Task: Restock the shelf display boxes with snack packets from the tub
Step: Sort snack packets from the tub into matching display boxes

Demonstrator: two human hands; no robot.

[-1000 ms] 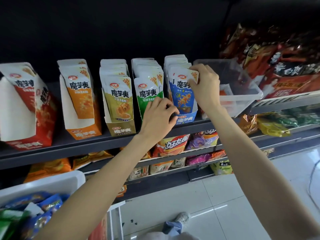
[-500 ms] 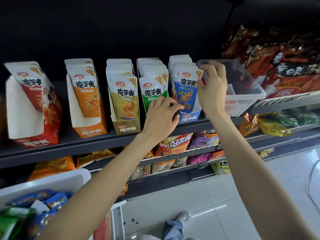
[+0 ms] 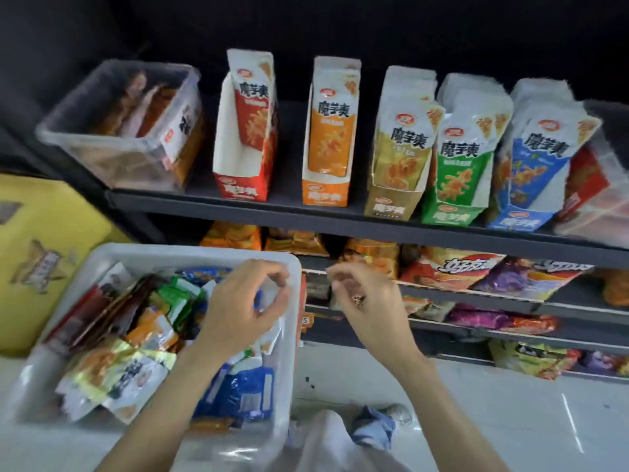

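The tub (image 3: 292, 267) of mixed snack packets (image 3: 149, 332) is taken as the landmark; it sits low, below and to the left of the shelf (image 3: 306, 212) that carries the display boxes. The left hand (image 3: 238, 311) is held directly over the tub's right half, fingers loosely curled with thumb and forefinger nearly meeting; nothing is seen gripped, though motion blur leaves this uncertain. It is judged to be poised to pick out a packet. The right hand (image 3: 364, 298) is held just right of the tub's rim, in front of the lower shelves, fingers likewise loosely curled and apparently empty, so it is free to steady or receive a packet.

Above the tub and to its right, five display boxes are stood upright in a row, fronts cut low so packets are shown face-out. The red box (image 3: 245, 185) and the orange box (image 3: 326, 192) each show few packets, the red one mostly bare card, so these are judged the likely targets. The yellow box (image 3: 391, 206), green box (image 3: 449, 212) and blue box (image 3: 520, 219) farther right are seen packed. A clear bin (image 3: 112, 144) is set on the shelf directly above the tub.
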